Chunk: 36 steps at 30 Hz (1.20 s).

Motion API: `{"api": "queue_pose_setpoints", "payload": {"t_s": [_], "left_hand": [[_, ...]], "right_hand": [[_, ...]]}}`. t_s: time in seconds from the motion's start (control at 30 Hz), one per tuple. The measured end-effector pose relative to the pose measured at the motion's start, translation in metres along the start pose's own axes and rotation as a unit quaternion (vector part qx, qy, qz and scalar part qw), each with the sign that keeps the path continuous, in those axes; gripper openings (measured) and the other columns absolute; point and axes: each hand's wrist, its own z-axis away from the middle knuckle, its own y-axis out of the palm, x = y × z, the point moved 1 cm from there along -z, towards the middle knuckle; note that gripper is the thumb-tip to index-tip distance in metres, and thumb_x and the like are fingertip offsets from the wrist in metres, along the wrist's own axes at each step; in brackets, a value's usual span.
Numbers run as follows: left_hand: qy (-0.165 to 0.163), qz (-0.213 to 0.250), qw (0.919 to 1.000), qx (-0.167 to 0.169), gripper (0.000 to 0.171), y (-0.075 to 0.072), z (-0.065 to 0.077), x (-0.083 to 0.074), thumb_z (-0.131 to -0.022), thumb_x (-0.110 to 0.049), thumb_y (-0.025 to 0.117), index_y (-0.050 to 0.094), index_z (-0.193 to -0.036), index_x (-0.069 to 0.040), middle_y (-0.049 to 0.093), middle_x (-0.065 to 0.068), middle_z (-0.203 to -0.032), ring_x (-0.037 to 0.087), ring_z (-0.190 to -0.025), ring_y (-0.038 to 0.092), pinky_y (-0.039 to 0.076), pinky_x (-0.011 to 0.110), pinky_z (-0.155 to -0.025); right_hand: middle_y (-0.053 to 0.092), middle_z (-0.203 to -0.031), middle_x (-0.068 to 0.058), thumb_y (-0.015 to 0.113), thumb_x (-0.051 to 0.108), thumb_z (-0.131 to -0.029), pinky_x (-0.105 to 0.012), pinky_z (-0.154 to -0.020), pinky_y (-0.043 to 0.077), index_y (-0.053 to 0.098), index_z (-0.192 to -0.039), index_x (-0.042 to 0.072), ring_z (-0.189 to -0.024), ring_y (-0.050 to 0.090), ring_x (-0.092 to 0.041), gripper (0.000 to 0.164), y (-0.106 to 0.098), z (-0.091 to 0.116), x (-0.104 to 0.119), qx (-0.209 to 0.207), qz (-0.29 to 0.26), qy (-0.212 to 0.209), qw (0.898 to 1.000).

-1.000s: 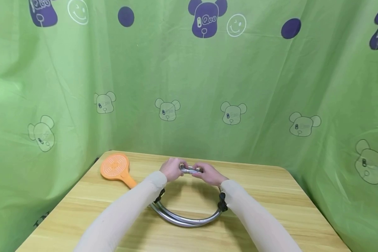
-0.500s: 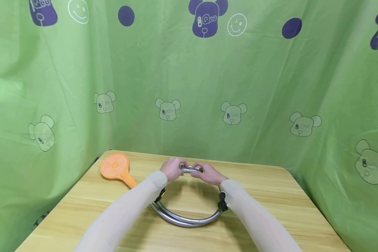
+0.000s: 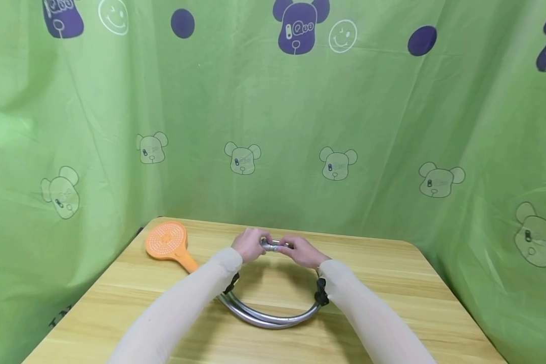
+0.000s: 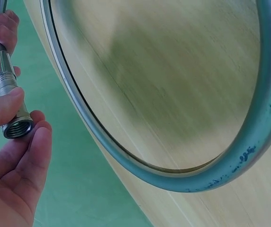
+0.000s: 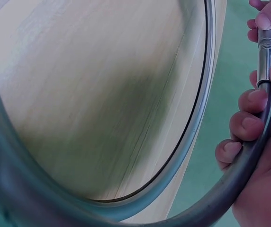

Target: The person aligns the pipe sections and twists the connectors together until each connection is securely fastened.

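An orange shower head point(image 3: 166, 240) lies face up at the table's back left, its handle running under my left sleeve. A silver shower hose point(image 3: 273, 324) loops on the table below my wrists. My left hand point(image 3: 249, 244) pinches a metal nut point(image 4: 16, 125) at the hose's end between thumb and fingers; its open, threaded mouth shows in the left wrist view. My right hand point(image 3: 304, 251) grips the hose behind its metal sleeve point(image 5: 265, 66), fingers curled round it. Ridged threads show between nut and sleeve. The hose's other end is hidden beneath my left forearm.
The wooden table point(image 3: 391, 293) has a back edge close beyond my hands. A green curtain point(image 3: 277, 111) printed with bears surrounds it at the back and sides. Black straps point(image 3: 321, 292) sit at both wrists, close to the hose loop.
The fingers of my right hand have shifted slightly at the metal fitting, the thumb a little to the left. My left hand, the hose loop and the shower head look unmoved.
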Motion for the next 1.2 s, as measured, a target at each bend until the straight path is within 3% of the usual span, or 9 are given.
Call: {"api": "queue_pose_setpoints", "payload": {"t_s": [0.23, 0.4, 0.5, 0.63, 0.83, 1.07, 1.2], "left_hand": [[-0.001, -0.009, 1.0, -0.004, 0.03, 0.0019, -0.0006, -0.0001, -0.075, -0.007, 0.083, 0.075, -0.098, -0.025, 0.073, -0.001, -0.095, 0.015, -0.079, 0.061, 0.052, 0.035, -0.074], [-0.005, -0.009, 0.9999, 0.0, 0.03, 0.0006, 0.0002, -0.0009, -0.076, -0.007, 0.082, 0.075, -0.099, -0.025, 0.073, -0.001, -0.096, 0.015, -0.08, 0.062, 0.052, 0.035, -0.075], [-0.006, -0.011, 0.9999, 0.001, 0.03, -0.0002, 0.0003, -0.0011, -0.077, -0.008, 0.082, 0.075, -0.1, -0.026, 0.073, -0.002, -0.094, 0.014, -0.079, 0.061, 0.052, 0.034, -0.074], [-0.006, -0.01, 0.9999, 0.0, 0.031, -0.0008, 0.0002, -0.0017, -0.076, -0.007, 0.082, 0.075, -0.1, -0.026, 0.073, -0.002, -0.095, 0.014, -0.08, 0.061, 0.052, 0.034, -0.074], [-0.008, -0.012, 0.9999, 0.002, 0.03, -0.0021, 0.0004, -0.0039, -0.077, -0.007, 0.081, 0.075, -0.1, -0.025, 0.074, -0.002, -0.098, 0.014, -0.082, 0.063, 0.053, 0.034, -0.075], [-0.007, -0.013, 0.9999, 0.007, 0.029, -0.0029, -0.0001, -0.0054, -0.077, -0.007, 0.082, 0.075, -0.099, -0.025, 0.074, -0.002, -0.096, 0.015, -0.082, 0.063, 0.053, 0.034, -0.076], [-0.008, -0.012, 0.9998, 0.01, 0.028, -0.0045, 0.0006, -0.0057, -0.078, -0.008, 0.082, 0.075, -0.099, -0.025, 0.074, -0.002, -0.097, 0.015, -0.083, 0.063, 0.053, 0.034, -0.076]], "right_hand": [[0.043, -0.069, 0.003, 0.056, 0.027, -0.104, -0.027, -0.058, 0.035, 0.073, -0.104, 0.009, -0.064, 0.039, -0.012, 0.025, 0.0013, 0.0003, 0.0001, 0.007, -0.003, 0.016, 1.0], [0.058, -0.082, -0.001, 0.063, 0.031, -0.099, -0.03, -0.063, 0.041, 0.07, -0.109, 0.011, -0.07, 0.047, -0.014, 0.023, 0.0022, 0.0028, 0.0033, 0.006, -0.018, 0.031, 0.999], [0.061, -0.088, -0.005, 0.068, 0.025, -0.096, -0.032, -0.065, 0.042, 0.064, -0.107, 0.014, -0.072, 0.048, -0.016, 0.017, 0.0018, 0.0038, 0.0043, 0.002, -0.03, 0.029, 0.999], [0.057, -0.084, -0.007, 0.066, 0.021, -0.097, -0.03, -0.062, 0.04, 0.064, -0.102, 0.012, -0.07, 0.045, -0.016, 0.011, 0.0008, 0.0034, 0.0031, 0.001, -0.029, 0.009, 1.0], [0.052, -0.077, 0.0, 0.059, 0.027, -0.102, -0.028, -0.061, 0.039, 0.07, -0.099, 0.012, -0.069, 0.044, -0.013, 0.019, -0.0011, 0.0008, 0.0014, 0.005, -0.006, -0.008, 1.0], [0.041, -0.065, 0.003, 0.052, 0.027, -0.105, -0.025, -0.053, 0.032, 0.074, -0.107, 0.006, -0.058, 0.036, -0.012, 0.03, -0.0016, 0.0018, 0.0035, 0.016, -0.013, 0.018, 1.0], [0.049, -0.072, 0.001, 0.059, 0.033, -0.102, -0.028, -0.056, 0.036, 0.07, -0.111, 0.012, -0.063, 0.041, -0.013, 0.026, -0.0007, 0.0031, 0.0056, 0.016, -0.03, 0.037, 0.999]]}}
